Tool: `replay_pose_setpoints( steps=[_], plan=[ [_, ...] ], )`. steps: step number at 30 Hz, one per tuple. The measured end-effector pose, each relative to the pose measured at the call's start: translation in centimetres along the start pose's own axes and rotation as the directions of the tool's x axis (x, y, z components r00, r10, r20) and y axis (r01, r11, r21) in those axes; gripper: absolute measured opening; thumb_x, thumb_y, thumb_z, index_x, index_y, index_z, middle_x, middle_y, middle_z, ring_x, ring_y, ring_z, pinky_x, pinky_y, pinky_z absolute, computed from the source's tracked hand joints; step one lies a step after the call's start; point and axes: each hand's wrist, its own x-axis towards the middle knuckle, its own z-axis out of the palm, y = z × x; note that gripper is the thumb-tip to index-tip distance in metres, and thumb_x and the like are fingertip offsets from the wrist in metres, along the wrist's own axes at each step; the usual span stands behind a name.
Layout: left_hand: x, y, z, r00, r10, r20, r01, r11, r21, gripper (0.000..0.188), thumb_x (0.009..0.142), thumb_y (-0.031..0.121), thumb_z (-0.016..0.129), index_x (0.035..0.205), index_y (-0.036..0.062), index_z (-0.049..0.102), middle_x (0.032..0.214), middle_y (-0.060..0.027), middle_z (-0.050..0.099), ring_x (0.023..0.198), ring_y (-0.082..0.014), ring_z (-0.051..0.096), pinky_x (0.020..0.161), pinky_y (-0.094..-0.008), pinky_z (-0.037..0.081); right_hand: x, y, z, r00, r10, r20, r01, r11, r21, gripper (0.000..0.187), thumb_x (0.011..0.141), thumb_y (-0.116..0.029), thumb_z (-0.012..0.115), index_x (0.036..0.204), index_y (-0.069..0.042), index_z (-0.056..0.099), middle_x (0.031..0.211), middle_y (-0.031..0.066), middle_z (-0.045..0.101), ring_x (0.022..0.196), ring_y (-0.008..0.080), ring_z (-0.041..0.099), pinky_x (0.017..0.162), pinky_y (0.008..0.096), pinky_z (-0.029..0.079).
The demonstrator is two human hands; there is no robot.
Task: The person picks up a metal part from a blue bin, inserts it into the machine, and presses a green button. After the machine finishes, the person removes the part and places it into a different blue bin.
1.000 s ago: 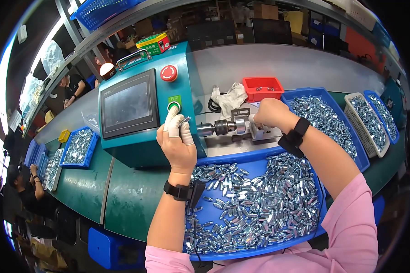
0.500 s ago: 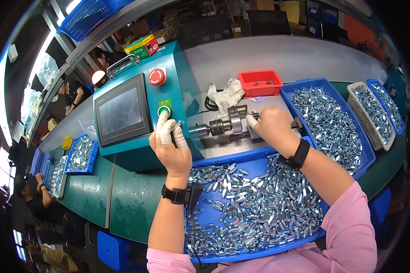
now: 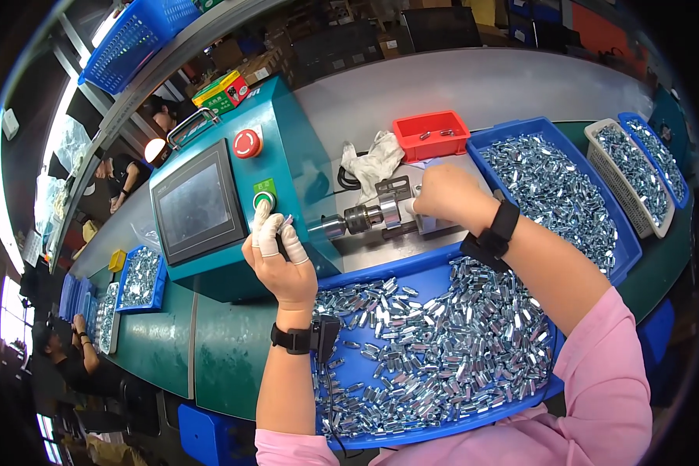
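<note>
My left hand (image 3: 281,268), with white cots on several fingers, is raised at the teal machine (image 3: 287,140). One fingertip rests on the round green button (image 3: 263,199). A small shiny metal part (image 3: 288,220) sticks out between the other fingers. My right hand (image 3: 452,194) is closed at the clamping fixture (image 3: 397,203), just right of the metal chuck (image 3: 359,218); what its fingers grip is hidden. Below both hands, a blue tray (image 3: 435,281) holds a heap of small silvery hexagonal metal parts (image 3: 458,342).
A red bin (image 3: 400,133) with a few parts and a white glove (image 3: 374,161) lie behind the fixture. Another full blue tray (image 3: 627,260) and a grey basket (image 3: 594,140) stand at right. The touchscreen (image 3: 193,206) and red stop button (image 3: 248,143) are at left. Other people sit far left.
The whole view has shifted slightly. My left fingertip stays on the green button, and my right hand remains at the fixture, its wrist turned a little.
</note>
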Motion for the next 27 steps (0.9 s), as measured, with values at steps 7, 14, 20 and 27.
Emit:
replay_pose_setpoints(
  steps=[7, 14, 20, 27],
  plan=[
    [-0.2, -0.3, -0.1, 1.0, 0.002, 0.003, -0.002, 1.0, 0.016, 0.017, 0.09, 0.007, 0.053, 0.106, 0.0009, 0.057, 0.123, -0.0161, 0.057, 0.102, -0.0266, 0.05, 0.09, -0.0329, 0.04, -1.9, -0.9, 1.5, 0.986, 0.027, -0.167, -0.029, 0.999, -0.015, 0.038, 0.073, -0.038, 0.066, 0.065, -0.001, 0.067, 0.067, 0.0181, 0.064, 0.064, 0.0349, 0.064, 0.061, 0.0423, 0.052],
    [0.1, 0.3, 0.1, 1.0, -0.014, -0.007, 0.014, 1.0, 0.002, 0.018, 0.089, 0.006, 0.053, 0.105, 0.0006, 0.058, 0.12, -0.0164, 0.058, 0.095, -0.028, 0.05, 0.087, -0.0349, 0.039, -1.3, 0.1, 1.2, 0.988, -0.012, -0.152, 0.012, 1.0, -0.004, 0.046, 0.079, -0.044, 0.063, 0.066, 0.0, 0.066, 0.065, 0.0182, 0.063, 0.059, 0.0333, 0.063, 0.058, 0.0415, 0.051],
    [0.7, 0.9, -0.5, 0.998, -0.002, 0.059, -0.005, 0.993, 0.117, 0.019, 0.091, 0.006, 0.05, 0.108, -0.0021, 0.055, 0.123, -0.0167, 0.056, 0.103, -0.0274, 0.05, 0.09, -0.0336, 0.04, -1.7, 1.9, -3.1, 0.96, 0.101, 0.262, -0.163, 0.96, 0.227, 0.042, 0.084, -0.04, 0.057, 0.077, 0.0, 0.067, 0.066, 0.0157, 0.063, 0.06, 0.029, 0.065, 0.056, 0.037, 0.05],
    [-0.6, 2.5, 0.0, 0.989, -0.146, 0.016, 0.147, 0.976, -0.159, 0.022, 0.095, 0.009, 0.046, 0.114, -0.0018, 0.05, 0.122, -0.0151, 0.054, 0.102, -0.0212, 0.051, 0.09, -0.0308, 0.041, -4.7, 3.8, 0.3, 0.939, 0.087, 0.332, -0.33, 0.498, 0.802, 0.037, 0.087, -0.034, 0.058, 0.09, 0.002, 0.068, 0.06, 0.01, 0.06, 0.045, 0.0183, 0.058, 0.049, 0.0316, 0.045]
  ],
)
